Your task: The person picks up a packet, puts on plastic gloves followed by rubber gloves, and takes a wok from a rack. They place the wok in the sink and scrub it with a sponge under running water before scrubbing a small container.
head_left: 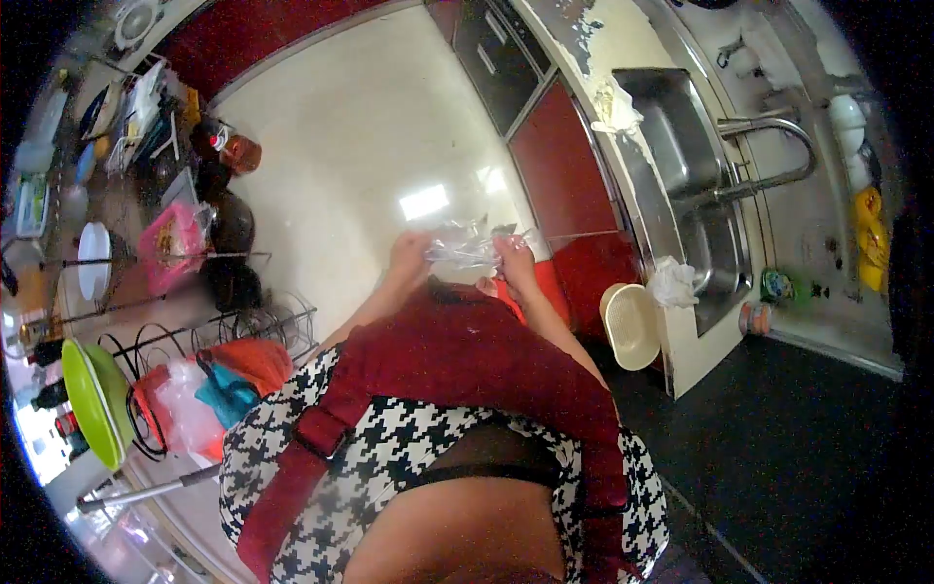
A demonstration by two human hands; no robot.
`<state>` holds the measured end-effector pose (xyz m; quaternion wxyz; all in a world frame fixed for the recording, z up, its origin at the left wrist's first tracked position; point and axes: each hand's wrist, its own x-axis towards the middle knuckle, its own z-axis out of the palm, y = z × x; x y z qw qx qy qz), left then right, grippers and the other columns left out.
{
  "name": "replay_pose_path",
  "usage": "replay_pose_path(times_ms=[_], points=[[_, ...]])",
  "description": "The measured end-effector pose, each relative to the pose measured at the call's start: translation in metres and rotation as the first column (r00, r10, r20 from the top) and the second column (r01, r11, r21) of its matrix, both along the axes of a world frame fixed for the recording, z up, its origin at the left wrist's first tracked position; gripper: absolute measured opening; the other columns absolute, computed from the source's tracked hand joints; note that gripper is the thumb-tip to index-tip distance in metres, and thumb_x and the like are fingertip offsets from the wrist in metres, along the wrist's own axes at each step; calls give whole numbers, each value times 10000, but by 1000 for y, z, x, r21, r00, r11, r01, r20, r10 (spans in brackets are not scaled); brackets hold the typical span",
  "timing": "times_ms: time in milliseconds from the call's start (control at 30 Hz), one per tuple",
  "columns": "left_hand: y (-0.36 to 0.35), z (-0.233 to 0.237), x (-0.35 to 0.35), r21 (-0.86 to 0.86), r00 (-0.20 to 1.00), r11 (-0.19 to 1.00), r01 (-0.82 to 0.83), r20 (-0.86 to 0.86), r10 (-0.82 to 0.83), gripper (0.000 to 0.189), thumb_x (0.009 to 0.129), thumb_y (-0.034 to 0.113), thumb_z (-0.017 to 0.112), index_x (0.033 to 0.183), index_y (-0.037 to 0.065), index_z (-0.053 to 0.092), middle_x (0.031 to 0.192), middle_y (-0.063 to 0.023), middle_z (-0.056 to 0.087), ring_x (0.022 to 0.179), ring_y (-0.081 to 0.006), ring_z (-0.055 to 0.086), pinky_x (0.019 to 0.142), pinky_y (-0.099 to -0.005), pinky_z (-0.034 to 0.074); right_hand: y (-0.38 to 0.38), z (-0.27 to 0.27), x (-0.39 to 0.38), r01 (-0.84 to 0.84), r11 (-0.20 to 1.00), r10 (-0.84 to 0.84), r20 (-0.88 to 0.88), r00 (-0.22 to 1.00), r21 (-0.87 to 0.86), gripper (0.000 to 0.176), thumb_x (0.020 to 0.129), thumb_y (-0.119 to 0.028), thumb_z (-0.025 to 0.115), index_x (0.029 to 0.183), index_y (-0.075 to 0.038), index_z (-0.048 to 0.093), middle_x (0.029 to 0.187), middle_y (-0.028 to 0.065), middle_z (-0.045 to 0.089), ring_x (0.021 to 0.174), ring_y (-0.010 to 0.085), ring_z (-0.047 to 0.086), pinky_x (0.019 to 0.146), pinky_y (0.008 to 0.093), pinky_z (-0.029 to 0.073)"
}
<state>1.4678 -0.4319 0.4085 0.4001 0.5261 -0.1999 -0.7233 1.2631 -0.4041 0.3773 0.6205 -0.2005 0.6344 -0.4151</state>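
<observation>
Clear, crinkled plastic [461,245], which looks like a thin bag, is stretched between my two hands above the pale floor. My left hand [413,255] grips its left end with closed fingers. At its right end my right hand [514,257] is closed on the plastic, with a bit of it sticking up past the fingers. Below the hands is the dark red apron [438,350], and something bright red [550,290] shows beside my right forearm.
To the right is a counter with a steel sink [681,146], a faucet [778,180], a cream basket [630,327] at its edge and a crumpled white bag [673,282]. Crowded shelves, a pink basket [173,248] and a green basin [95,404] stand left.
</observation>
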Motion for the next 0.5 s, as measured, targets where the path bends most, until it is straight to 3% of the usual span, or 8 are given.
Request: replay_pose_path(times_ms=[100,167,200,267,333,400,433,500], points=[[-3,-65,11,-98,998,995,20,-53,-26,120,848,169,563,885,86,484,729,-39,535,476,-113,477,386,-230,391,16,-3,6,173,985,-173,-15,985,-3,112,846,-186,571,868,-90,517,665,-7,503,472,81,430,366,217,301],[-11,-136,17,-606,934,738,295,347,-89,128,841,100,506,933,17,538,931,-94,534,843,-198,521,687,-340,460,28,4,10,214,975,-216,-21,976,-66,117,844,-184,571,886,-87,522,670,-9,503,475,80,432,366,222,306],[-14,-118,9,-611,934,728,310,340,-112,128,841,100,506,933,17,538,931,-94,534,843,-198,521,687,-340,460,33,6,10,233,964,-238,-25,971,-127,125,842,-182,571,904,-83,526,675,-10,502,478,80,433,367,227,311],[-12,-56,-12,-28,978,999,31,-206,-36,246,867,225,513,1041,52,516,891,-73,548,780,-194,547,681,-330,488,48,-81,-12,120,960,-170,-186,968,-252,149,837,-182,575,932,-76,530,694,-8,519,493,94,458,380,246,339],[-14,-49,-19,-8,985,1000,3,-173,-5,272,867,224,508,1069,43,517,909,-79,546,781,-199,549,681,-329,488,45,-77,-17,-20,933,-114,-350,930,-358,176,832,-181,579,959,-70,534,712,-7,536,508,107,483,393,265,368],[-25,-39,-24,11,990,999,-36,-135,37,299,867,224,503,1096,33,517,928,-86,545,782,-204,550,681,-327,487,38,-14,-12,457,884,-461,-23,887,-94,190,823,-185,587,955,-51,559,760,16,576,581,138,542,468,297,417],[-33,-28,-25,-23,990,1000,-15,-144,12,293,865,213,499,1094,32,523,931,-82,544,780,-197,548,687,-319,484,37,-25,-25,469,878,-473,-25,881,-96,190,823,-185,587,955,-51,559,760,16,576,581,138,542,468,297,417],[-47,-18,-37,-208,999,977,37,-9,-40,239,856,153,495,1052,30,557,904,-51,551,755,-163,535,699,-279,461,31,-35,-55,261,965,-239,-432,870,-9,174,815,-166,588,923,-30,582,826,51,602,698,156,573,556,324,444]])
